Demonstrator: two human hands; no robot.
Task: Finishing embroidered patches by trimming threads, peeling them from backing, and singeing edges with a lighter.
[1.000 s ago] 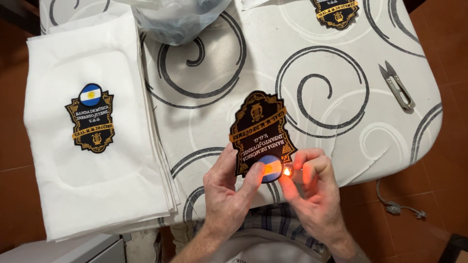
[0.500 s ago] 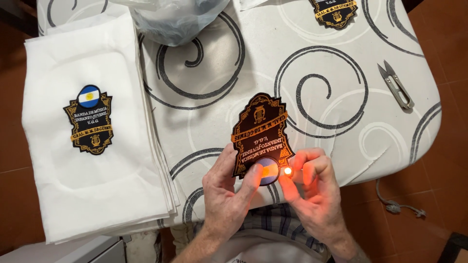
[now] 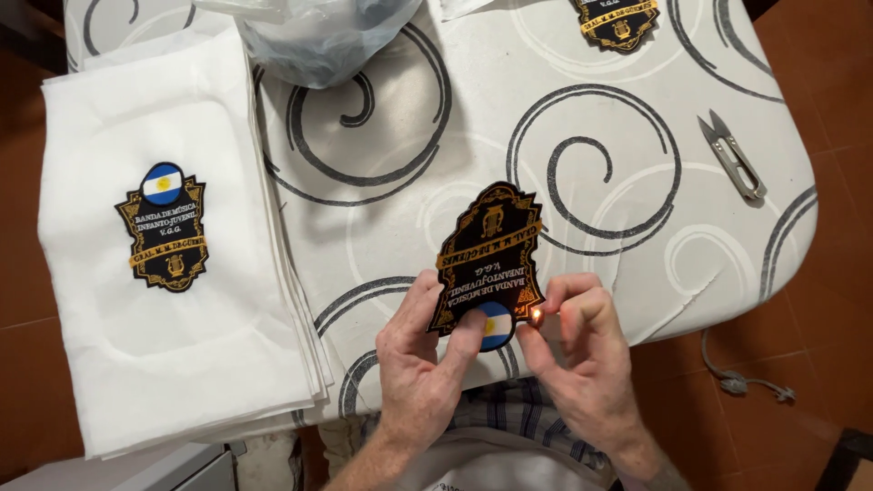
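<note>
Flame at the edge of a patch held over the tabletop.

Head view: the left hand (image 3: pixel 427 382) pinches a black-and-gold patch (image 3: pixel 488 255) just above the tabletop (image 3: pixel 637 218). The right hand (image 3: pixel 582 364) is closed around a small flame (image 3: pixel 536 315) at the patch's lower edge. Lingering could scorch the patch or burn the nearby fingertips.
</note>
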